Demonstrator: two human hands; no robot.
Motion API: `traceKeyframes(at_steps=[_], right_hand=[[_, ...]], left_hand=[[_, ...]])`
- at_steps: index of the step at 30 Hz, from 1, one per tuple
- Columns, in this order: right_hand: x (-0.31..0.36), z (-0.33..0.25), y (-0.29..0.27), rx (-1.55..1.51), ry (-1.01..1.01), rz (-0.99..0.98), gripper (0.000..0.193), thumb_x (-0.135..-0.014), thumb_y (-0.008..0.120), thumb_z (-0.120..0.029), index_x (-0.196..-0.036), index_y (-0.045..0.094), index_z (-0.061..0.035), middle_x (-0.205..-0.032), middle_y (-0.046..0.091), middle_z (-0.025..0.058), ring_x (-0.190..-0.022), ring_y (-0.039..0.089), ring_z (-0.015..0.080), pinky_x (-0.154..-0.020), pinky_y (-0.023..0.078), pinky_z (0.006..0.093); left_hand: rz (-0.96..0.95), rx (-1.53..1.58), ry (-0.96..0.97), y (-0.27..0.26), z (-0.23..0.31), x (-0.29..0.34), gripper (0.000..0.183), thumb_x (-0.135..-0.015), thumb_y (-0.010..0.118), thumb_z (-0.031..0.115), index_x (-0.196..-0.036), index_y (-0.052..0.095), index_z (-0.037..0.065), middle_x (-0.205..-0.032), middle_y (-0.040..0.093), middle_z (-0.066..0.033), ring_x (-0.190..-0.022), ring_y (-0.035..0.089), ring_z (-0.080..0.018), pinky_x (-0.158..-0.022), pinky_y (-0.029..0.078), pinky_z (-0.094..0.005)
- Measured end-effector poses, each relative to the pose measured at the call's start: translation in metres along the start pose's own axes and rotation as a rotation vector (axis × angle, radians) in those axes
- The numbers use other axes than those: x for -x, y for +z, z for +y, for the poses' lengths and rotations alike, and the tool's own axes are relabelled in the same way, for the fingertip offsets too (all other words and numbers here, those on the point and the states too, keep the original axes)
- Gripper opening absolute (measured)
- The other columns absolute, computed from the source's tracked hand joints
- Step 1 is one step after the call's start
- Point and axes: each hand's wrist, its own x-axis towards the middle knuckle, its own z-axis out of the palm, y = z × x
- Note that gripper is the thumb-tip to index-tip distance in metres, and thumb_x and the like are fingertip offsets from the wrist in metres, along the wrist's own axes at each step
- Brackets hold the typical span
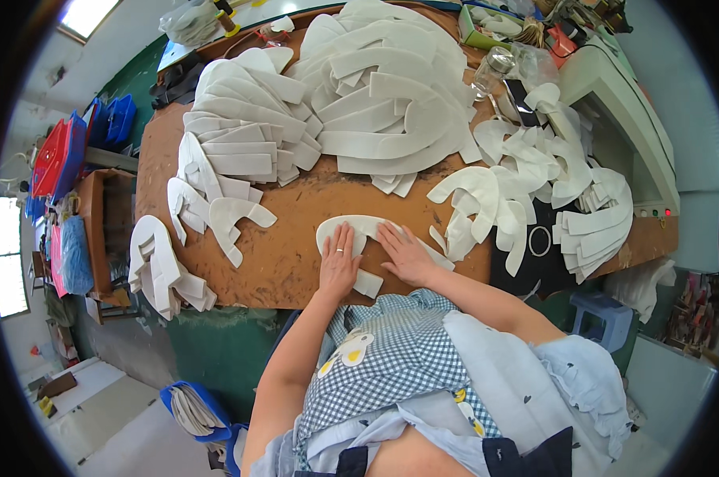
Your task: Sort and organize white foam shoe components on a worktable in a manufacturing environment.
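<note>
A white, curved U-shaped padded piece point(363, 223) lies flat on the brown worktable point(288, 274) right in front of me. My left hand point(340, 259), with a ring on one finger, rests flat on its left part, fingers stretched out. Flat on its right part lies my right hand point(407, 256), fingers spread. One end of the piece shows below, between my hands. Both palms cover some of its surface, and neither hand grips it.
Large heaps of similar white pieces point(399, 131) fill the table's far side, with a fanned stack point(240, 139) at left. Loose pieces point(475, 195) lie at right by a black mat point(544, 266) and a pale machine point(614, 103) with a red light. A glass jar point(498, 62) stands behind.
</note>
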Motion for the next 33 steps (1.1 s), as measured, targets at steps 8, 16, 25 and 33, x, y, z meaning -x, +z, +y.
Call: traceKeyframes(at_steps=[8, 16, 25, 33], right_hand=[[0.006, 0.011, -0.015, -0.305, 0.358, 0.409, 0.039, -0.077, 0.062, -0.007, -0.114, 0.052, -0.0023, -0.107, 0.054, 0.0156, -0.102, 0.054, 0.0320, -0.089, 0.044, 0.0406], [-0.008, 0.030, -0.007, -0.358, 0.501, 0.269, 0.023, -0.074, 0.064, -0.007, -0.095, 0.055, -0.0051, -0.093, 0.054, 0.0119, -0.091, 0.054, 0.0315, -0.080, 0.045, 0.0407], [-0.016, 0.021, 0.002, -0.409, 0.457, 0.411, 0.021, -0.075, 0.059, 0.000, -0.093, 0.050, -0.0039, -0.089, 0.055, 0.0136, -0.077, 0.058, 0.0311, -0.069, 0.049, 0.0400], [-0.015, 0.020, 0.004, -0.480, 0.489, 0.432, 0.021, -0.076, 0.059, 0.001, -0.093, 0.048, -0.0033, -0.085, 0.054, 0.0123, -0.071, 0.059, 0.0262, -0.065, 0.049, 0.0354]], left_hand=[[0.214, 0.109, 0.086, -0.002, 0.038, -0.024, 0.050, -0.077, 0.066, 0.007, -0.124, 0.049, -0.001, -0.132, 0.047, -0.0178, -0.129, 0.039, -0.0362, -0.106, 0.031, -0.0471], [0.199, -0.010, 0.102, 0.012, 0.060, -0.051, 0.036, -0.073, 0.071, 0.023, -0.100, 0.056, 0.004, -0.105, 0.055, -0.0120, -0.097, 0.051, -0.0281, -0.084, 0.040, -0.0402], [0.157, -0.278, 0.204, 0.036, 0.054, -0.059, 0.018, -0.078, 0.061, 0.019, -0.090, 0.058, 0.006, -0.092, 0.054, -0.0093, -0.091, 0.053, -0.0248, -0.079, 0.042, -0.0388], [0.267, -0.142, 0.104, 0.038, 0.046, -0.057, 0.013, -0.080, 0.057, 0.010, -0.091, 0.056, 0.003, -0.090, 0.054, -0.0118, -0.087, 0.053, -0.0292, -0.076, 0.044, -0.0395]])
